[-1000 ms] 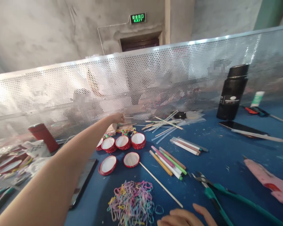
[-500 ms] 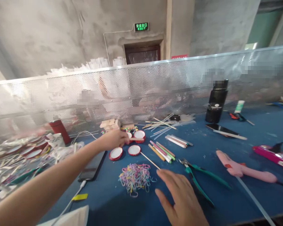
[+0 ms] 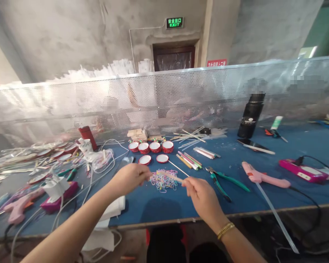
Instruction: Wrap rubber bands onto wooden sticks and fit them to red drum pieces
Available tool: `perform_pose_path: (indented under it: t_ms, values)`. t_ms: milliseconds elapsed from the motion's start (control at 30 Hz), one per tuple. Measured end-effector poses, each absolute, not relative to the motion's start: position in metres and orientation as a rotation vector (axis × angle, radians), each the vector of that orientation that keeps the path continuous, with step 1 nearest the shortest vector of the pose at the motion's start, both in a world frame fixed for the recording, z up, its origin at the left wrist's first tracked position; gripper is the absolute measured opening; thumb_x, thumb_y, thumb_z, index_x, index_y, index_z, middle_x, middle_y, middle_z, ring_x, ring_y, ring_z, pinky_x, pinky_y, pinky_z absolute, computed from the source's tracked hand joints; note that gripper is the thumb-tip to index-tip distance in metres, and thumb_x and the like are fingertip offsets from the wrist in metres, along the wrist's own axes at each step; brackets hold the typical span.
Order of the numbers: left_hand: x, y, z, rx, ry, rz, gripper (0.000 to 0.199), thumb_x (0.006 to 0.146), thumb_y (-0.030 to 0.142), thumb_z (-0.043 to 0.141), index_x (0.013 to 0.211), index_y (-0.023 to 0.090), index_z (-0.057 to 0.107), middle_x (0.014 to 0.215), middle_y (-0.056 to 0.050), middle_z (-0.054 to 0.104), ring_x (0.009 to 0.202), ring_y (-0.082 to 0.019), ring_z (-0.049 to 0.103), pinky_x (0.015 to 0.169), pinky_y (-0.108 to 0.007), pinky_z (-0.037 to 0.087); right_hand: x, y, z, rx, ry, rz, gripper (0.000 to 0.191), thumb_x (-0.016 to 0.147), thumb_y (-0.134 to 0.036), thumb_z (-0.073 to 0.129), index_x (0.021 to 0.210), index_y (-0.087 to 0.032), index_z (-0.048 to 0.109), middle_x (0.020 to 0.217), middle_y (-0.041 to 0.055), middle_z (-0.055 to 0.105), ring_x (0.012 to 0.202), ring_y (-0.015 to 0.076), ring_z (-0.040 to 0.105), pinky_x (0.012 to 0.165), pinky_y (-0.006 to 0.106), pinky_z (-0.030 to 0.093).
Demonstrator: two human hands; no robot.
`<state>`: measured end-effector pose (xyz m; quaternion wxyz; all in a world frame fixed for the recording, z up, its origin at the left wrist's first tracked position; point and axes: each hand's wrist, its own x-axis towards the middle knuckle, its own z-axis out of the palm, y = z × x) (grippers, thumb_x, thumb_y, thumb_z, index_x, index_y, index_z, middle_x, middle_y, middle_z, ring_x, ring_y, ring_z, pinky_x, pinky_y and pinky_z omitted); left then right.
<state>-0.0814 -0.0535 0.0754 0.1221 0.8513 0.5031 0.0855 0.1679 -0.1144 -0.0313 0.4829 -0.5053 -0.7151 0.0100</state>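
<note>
My right hand (image 3: 199,190), with a gold bracelet at its wrist, pinches the end of a flat wooden stick (image 3: 173,178). The stick points left across a pile of pastel elastic bands (image 3: 164,185). Just left of that pile, my left hand (image 3: 134,179) is closed; what its fingertips hold, if anything, cannot be made out. Behind the bands lie two small red-rimmed discs with white faces, the left disc (image 3: 144,159) and the right disc (image 3: 162,158). A thin stick (image 3: 178,168) runs from the right disc toward my right hand.
Red-rimmed disc stacks (image 3: 155,147) stand farther back. Coloured glue-like sticks (image 3: 189,160), green-handled pliers (image 3: 230,181) and a pink glue gun (image 3: 264,177) lie to the right. A black bottle (image 3: 250,117) stands behind. Cables, a power strip (image 3: 61,197) and another glue gun (image 3: 20,206) crowd the left.
My left hand has drawn back from the disc stacks toward me. My right hand, open before, now grips the flat wooden stick that was by my left hand. The view has shifted.
</note>
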Motion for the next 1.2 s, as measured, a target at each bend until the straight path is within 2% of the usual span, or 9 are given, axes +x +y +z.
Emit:
perform_pose_path:
  t_ms: [67,133,200,300,400,567,833,1033,1200]
  values:
    - [-0.083,-0.053,0.059,2.402,1.621,0.548,0.036,0.099,0.04,0.042,0.091,0.029,0.075,0.085,-0.002,0.077,0.077,-0.018,0.068,0.071,-0.028,0.05,0.169,-0.109,-0.036,-1.281,-1.605,0.123,0.047,0.107,-0.043,0.035,0.083,-0.02,0.068,0.06,-0.0005,0.062,0.058,0.0149,0.061,0.06,0.025,0.043]
    - [-0.072,-0.057,0.037,2.285,1.549,0.802,0.031,0.095,0.038,0.052,0.113,0.028,0.075,0.109,-0.005,0.078,0.094,-0.02,0.069,0.082,-0.029,0.052,0.165,-0.103,-0.04,-1.267,-1.545,0.154,0.044,0.106,-0.044,0.038,0.089,-0.02,0.072,0.064,0.0011,0.067,0.06,0.016,0.064,0.061,0.026,0.046]
    - [-0.053,-0.067,0.015,2.008,1.367,0.984,0.04,0.094,0.044,0.053,0.122,0.023,0.073,0.103,-0.007,0.078,0.089,-0.023,0.07,0.073,-0.031,0.054,0.157,-0.099,-0.043,-1.196,-1.572,0.096,0.039,0.106,-0.04,0.042,0.099,-0.02,0.074,0.077,0.0045,0.075,0.073,0.0191,0.07,0.071,0.029,0.05]
    - [-0.025,-0.082,-0.009,1.642,1.136,1.142,0.043,0.088,0.05,0.061,0.11,0.017,0.077,0.097,-0.009,0.078,0.088,-0.025,0.072,0.067,-0.029,0.054,0.147,-0.099,-0.046,-1.084,-1.696,-0.026,0.03,0.104,-0.029,0.046,0.117,-0.023,0.073,0.099,0.0066,0.079,0.089,0.0221,0.072,0.083,0.034,0.05]
    - [-0.011,-0.089,-0.019,1.414,1.085,1.283,0.037,0.081,0.049,0.071,0.096,0.016,0.08,0.088,-0.007,0.078,0.085,-0.024,0.072,0.065,-0.026,0.052,0.143,-0.103,-0.045,-1.036,-1.811,-0.094,0.03,0.103,-0.021,0.049,0.122,-0.024,0.071,0.097,0.006,0.079,0.086,0.0214,0.07,0.083,0.035,0.047]
    - [-0.015,-0.089,-0.027,1.314,1.08,1.374,0.038,0.076,0.049,0.076,0.093,0.015,0.08,0.078,-0.005,0.076,0.072,-0.018,0.066,0.06,-0.024,0.047,0.143,-0.111,-0.043,-1.032,-1.95,-0.024,0.026,0.095,-0.017,0.062,0.119,-0.024,0.069,0.092,0.0039,0.078,0.084,0.0219,0.069,0.083,0.038,0.043]
    - [-0.014,-0.094,-0.032,1.441,1.002,1.289,0.033,0.076,0.041,0.076,0.097,0.016,0.08,0.083,-0.005,0.075,0.073,-0.018,0.063,0.067,-0.027,0.047,0.146,-0.106,-0.051,-0.979,-1.806,0.774,0.028,0.081,-0.019,0.072,0.1,-0.024,0.052,0.079,-0.003,0.07,0.074,0.0168,0.068,0.07,0.029,0.05]
    - [-0.015,-0.094,-0.031,1.553,0.922,1.239,0.029,0.081,0.039,0.072,0.096,0.016,0.08,0.078,-0.004,0.072,0.071,-0.017,0.059,0.068,-0.027,0.047,0.146,-0.1,-0.053,-0.935,-1.725,0.91,0.025,0.079,-0.024,0.071,0.09,-0.024,0.05,0.077,-0.0038,0.066,0.071,0.0155,0.065,0.07,0.03,0.051]
    - [-0.016,-0.095,-0.031,1.505,0.884,1.275,0.031,0.077,0.044,0.076,0.09,0.016,0.079,0.072,-0.003,0.068,0.064,-0.016,0.057,0.062,-0.027,0.046,0.145,-0.1,-0.05,-0.933,-1.706,0.963,0.021,0.081,-0.032,0.07,0.08,-0.023,0.051,0.074,-0.0029,0.063,0.071,0.0161,0.064,0.07,0.031,0.05]
